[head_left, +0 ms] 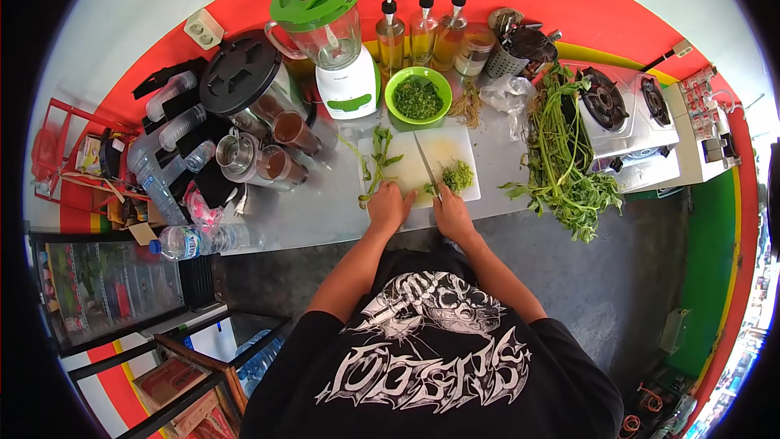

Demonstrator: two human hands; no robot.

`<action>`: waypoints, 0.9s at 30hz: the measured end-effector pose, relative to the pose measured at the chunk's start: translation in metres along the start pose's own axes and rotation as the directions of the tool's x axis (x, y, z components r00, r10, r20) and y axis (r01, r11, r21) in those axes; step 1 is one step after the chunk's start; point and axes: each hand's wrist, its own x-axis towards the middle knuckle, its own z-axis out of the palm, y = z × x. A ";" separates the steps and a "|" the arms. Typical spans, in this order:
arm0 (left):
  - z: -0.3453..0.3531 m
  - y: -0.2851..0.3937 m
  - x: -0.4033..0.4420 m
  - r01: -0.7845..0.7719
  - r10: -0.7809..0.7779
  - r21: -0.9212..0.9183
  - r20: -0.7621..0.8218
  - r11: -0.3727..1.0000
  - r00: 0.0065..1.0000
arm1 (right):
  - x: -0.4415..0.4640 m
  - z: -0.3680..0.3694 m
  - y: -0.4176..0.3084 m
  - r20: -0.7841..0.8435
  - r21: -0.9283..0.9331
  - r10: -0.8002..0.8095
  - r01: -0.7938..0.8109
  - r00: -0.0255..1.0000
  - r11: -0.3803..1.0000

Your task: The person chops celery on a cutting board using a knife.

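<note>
At the near edge of a white cutting board (pixel 449 144), the right hand (pixel 452 213) is closed around the handle of a knife (pixel 426 159), its blade slanting away across the board to the far left. The left hand (pixel 390 207) has its fingers curled beside leafy green stems (pixel 379 164) on the board's left side; whether it grips them I cannot tell. A small heap of chopped greens (pixel 457 176) sits right of the blade.

With both hands so close together, a slip of the blade could nick the left fingertips, most likely if they reach past the curl or a stem rolls.

Beyond the board stands a lime-green bowl (pixel 418 121) of chopped dark herbs (pixel 418 97); a sharp push of the board could knock it. Further left is a blender (pixel 345 89). To the right, a large bunch of leafy stalks (pixel 561 154) lies against a gas stove (pixel 634 134), its leaves overhanging the tabletop (pixel 325 203). A brushing arm could drag them floorward, and a lit burner, were there one, could scorch the stalks.
</note>
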 end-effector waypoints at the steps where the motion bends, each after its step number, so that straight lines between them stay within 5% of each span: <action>1: 0.000 0.000 0.000 -0.004 0.004 0.005 0.009 1.000 1.000 | -0.002 -0.002 -0.003 0.036 0.020 0.027 -0.027 0.999 0.999; 13: 0.006 -0.010 0.002 -0.100 0.099 -0.020 -0.039 0.995 0.994 | -0.033 0.016 -0.025 -0.016 -0.229 0.293 -0.289 0.956 0.930; 20: 0.004 -0.016 0.005 -0.146 0.146 -0.025 -0.007 0.989 0.989 | -0.048 0.022 -0.034 -0.076 -0.222 0.343 -0.351 0.936 0.910; 27: 0.009 -0.016 -0.005 -0.288 0.286 0.021 -0.211 0.957 0.935 | -0.059 0.022 -0.037 -0.091 -0.202 0.372 -0.383 0.924 0.902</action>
